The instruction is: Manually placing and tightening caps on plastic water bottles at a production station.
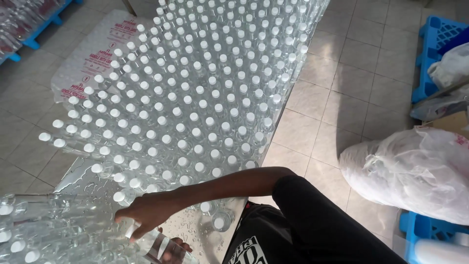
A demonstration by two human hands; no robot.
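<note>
Right arm reaching across the body from lower right toward lower left, elbow bent, forearm bare below a dark sleeve. Right hand (146, 212) palm down, fingers curled over the neck end of a clear plastic bottle (159, 247) at the bottom edge of the view, gripping it. Bottle lying tilted, long axis running from upper left down to lower right, white cap (131, 230) pointing up-left under the fingers. Left hand (180, 243) barely visible beneath the bottle, touching it; grip impossible to judge. Just beyond, a wet metal table (193, 230) crowded with upright capped bottles (195, 98). White plastic sack (410, 168) on the tiled floor to the right.
</note>
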